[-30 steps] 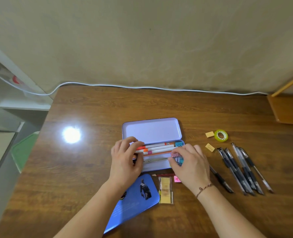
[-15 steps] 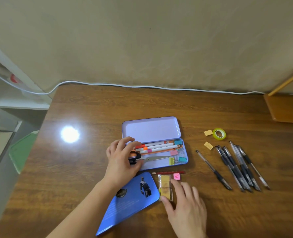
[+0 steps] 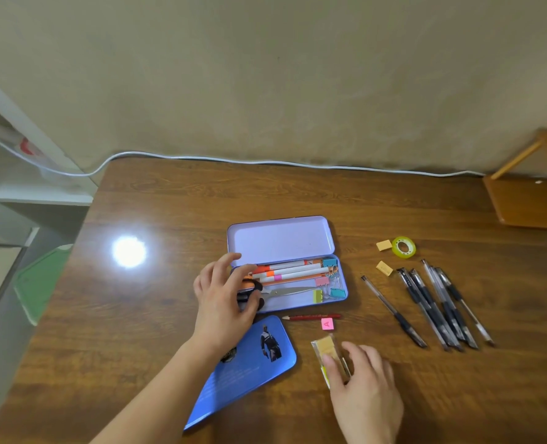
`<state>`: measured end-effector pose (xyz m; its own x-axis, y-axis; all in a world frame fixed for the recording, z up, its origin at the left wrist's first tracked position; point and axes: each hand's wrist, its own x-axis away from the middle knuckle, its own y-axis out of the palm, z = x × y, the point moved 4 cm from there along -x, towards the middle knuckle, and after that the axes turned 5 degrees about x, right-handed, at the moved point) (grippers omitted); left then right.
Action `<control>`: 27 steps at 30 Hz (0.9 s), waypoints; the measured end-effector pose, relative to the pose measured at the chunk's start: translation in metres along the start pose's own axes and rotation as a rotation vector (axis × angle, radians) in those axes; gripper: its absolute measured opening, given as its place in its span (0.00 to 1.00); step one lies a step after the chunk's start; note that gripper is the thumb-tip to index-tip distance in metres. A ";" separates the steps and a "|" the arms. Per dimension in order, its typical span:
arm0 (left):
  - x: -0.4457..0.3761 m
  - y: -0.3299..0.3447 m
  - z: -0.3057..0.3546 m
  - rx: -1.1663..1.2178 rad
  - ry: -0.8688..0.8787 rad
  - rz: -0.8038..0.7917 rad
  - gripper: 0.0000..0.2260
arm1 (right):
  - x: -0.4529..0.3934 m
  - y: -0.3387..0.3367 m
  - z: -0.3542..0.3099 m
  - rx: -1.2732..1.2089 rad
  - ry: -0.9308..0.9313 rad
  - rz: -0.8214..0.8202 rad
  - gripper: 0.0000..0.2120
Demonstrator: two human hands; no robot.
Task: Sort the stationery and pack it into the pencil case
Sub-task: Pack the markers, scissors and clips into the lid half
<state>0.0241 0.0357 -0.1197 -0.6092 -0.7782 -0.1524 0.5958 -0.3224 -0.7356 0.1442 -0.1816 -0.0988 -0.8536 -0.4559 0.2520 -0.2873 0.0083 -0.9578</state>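
The lilac tin pencil case point(image 3: 343, 285) lies open mid-table, its lid point(image 3: 281, 237) flat behind it. Inside are white-and-orange markers point(image 3: 293, 270), scissors point(image 3: 285, 292) and coloured binder clips point(image 3: 329, 283). My left hand point(image 3: 225, 299) rests on the case's left end over the scissor handles, fingers spread. My right hand point(image 3: 366, 392) pinches a clear packet of yellow sticky tabs point(image 3: 326, 350), lifting and tilting it near the front edge. A red pencil point(image 3: 312, 317) and a pink eraser point(image 3: 327, 324) lie just in front of the case.
Right of the case lie several black pens point(image 3: 438, 306), two tan erasers point(image 3: 384, 245), and a yellow-green tape roll point(image 3: 403, 247). A blue lid or booklet point(image 3: 249, 366) lies under my left forearm. A white cable point(image 3: 265, 161) runs along the wall. A wooden stand point(image 3: 528, 200) sits far right.
My right hand left the binder clips in the case, came back toward me and took hold of the sticky-tab packet, which now tilts up. My left hand stayed on the case.
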 end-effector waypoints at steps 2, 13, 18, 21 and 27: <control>0.000 -0.001 0.001 -0.004 0.014 -0.014 0.17 | 0.000 0.001 -0.004 -0.067 -0.014 -0.018 0.13; 0.002 -0.003 -0.010 0.181 -0.063 0.013 0.20 | 0.017 0.006 -0.013 -0.139 -0.221 -0.162 0.13; 0.003 -0.004 -0.015 0.221 -0.047 -0.015 0.19 | 0.001 -0.022 -0.035 -0.433 -0.437 -0.036 0.14; 0.004 -0.003 -0.019 0.216 -0.048 -0.032 0.21 | -0.031 -0.035 -0.069 -0.388 -0.685 0.146 0.09; 0.004 -0.001 -0.019 0.203 -0.064 -0.030 0.22 | -0.072 -0.007 -0.093 -0.223 -0.839 0.124 0.10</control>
<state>0.0106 0.0432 -0.1324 -0.5980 -0.7969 -0.0857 0.6749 -0.4431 -0.5900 0.1669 -0.0659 -0.0971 -0.3080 -0.9437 -0.1211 -0.3666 0.2352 -0.9002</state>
